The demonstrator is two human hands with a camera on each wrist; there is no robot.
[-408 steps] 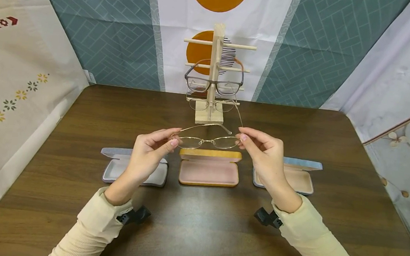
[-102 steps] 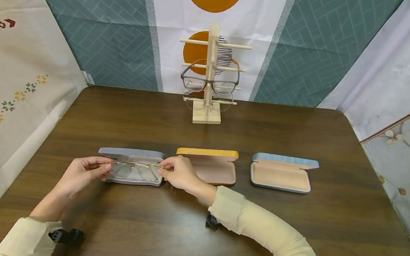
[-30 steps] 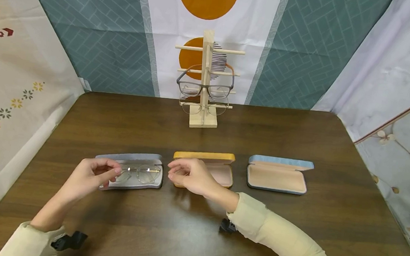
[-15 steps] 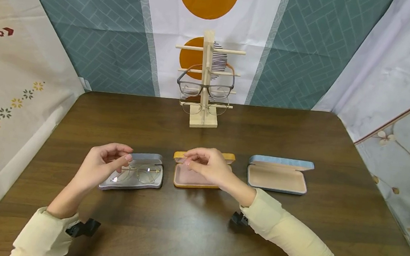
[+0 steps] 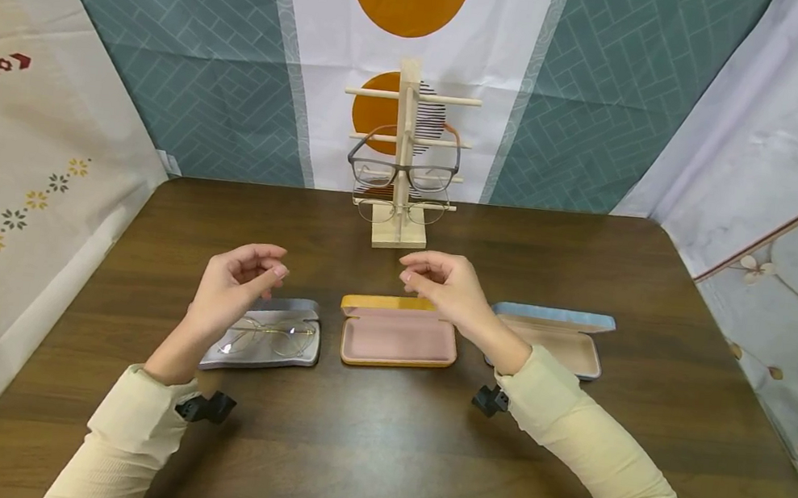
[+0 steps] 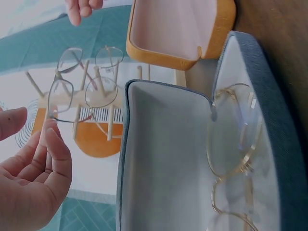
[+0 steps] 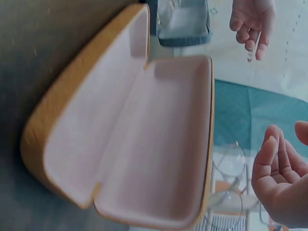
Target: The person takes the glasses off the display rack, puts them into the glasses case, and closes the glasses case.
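Observation:
My left hand (image 5: 237, 289) hovers over the grey-blue glasses case (image 5: 301, 306), fingers loosely bent and holding nothing. In that open case lies a pair of thin gold-rimmed eyeglasses (image 6: 237, 171), temples folded. My right hand (image 5: 449, 288) is raised just behind the upper right corner of the yellow glasses case (image 5: 398, 342), likewise with nothing in its relaxed fingers. That case is open and shows a bare pink lining. To its right, partly hidden by my right forearm, stands an open light-blue glasses case (image 5: 556, 315) with a beige lining.
Behind the cases rises a wooden eyeglasses stand (image 5: 398, 238) with crossbars. Dark-framed eyeglasses (image 5: 402, 167) hang on it, above thin wire-rimmed eyeglasses (image 5: 375, 220). A patterned cloth (image 5: 592, 83) backs the brown table (image 5: 378, 450); further cloths hang along both sides.
Over the last second both hands have lifted away from the cases, moving back and to the right. Earlier they held the gold-rimmed eyeglasses, which now rest in the grey-blue case.

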